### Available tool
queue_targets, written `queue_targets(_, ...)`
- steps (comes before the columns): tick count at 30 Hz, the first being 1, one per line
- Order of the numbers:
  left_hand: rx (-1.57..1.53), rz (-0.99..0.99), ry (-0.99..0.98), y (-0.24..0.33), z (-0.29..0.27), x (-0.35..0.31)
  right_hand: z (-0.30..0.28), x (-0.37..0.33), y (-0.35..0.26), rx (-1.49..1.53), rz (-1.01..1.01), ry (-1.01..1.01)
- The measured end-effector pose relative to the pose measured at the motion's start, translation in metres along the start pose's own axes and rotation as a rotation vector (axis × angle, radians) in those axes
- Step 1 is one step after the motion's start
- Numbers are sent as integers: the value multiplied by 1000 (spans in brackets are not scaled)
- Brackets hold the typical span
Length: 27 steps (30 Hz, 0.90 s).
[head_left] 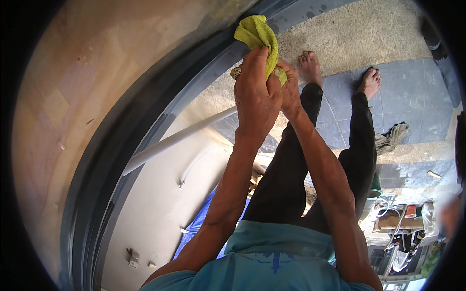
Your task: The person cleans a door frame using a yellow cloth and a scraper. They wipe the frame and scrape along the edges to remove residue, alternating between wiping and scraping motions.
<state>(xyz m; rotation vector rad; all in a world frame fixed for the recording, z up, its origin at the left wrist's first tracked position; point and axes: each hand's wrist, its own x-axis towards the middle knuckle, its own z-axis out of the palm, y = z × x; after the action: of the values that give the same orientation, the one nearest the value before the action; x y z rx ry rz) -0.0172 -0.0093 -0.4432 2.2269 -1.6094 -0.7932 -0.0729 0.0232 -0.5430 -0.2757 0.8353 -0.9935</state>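
A yellow-green cloth [254, 32] is bunched and twisted between my two hands, near the top middle. My left hand [256, 99] is closed round it, with a ring on one finger. Just to the right, my right hand [290, 91] grips the cloth's lower end, its fingers close against the left hand. The cloth's upper end spreads loosely above the knuckles and overlaps the dark grey frame [232, 52]. Some of my fingertips are hidden behind the cloth and the left hand.
My bare feet [370, 81] stand on rough ground and grey tiles [412, 97]. A white pole [179, 139] slants from the frame toward my left wrist. A crumpled rag [392, 137] lies right; a blue tarp [198, 220] lies lower left. A blurred person [449, 216] shows at the right edge.
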Motion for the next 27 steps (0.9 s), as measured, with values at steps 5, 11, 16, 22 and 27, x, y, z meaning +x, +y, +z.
queue_targets(5, 72, 0, -19, -8, -2, 16, 6, 13, -2, -45, 37, 22)
queue_targets(11, 83, -8, 9, -15, -9, 15, 23, 10, -4, 64, 106, 29)
queue_targets(16, 80, -99, -39, -13, -15, 16, 16, 13, -10, -57, 164, -22)
queue_targets(22, -156, -277, 24, -7, 1, 12, -23, 41, -24, -729, -70, -187)
queue_targets(27, -453, -435, 114, -4, 6, 12, -28, 68, -59, -1242, -236, -365)
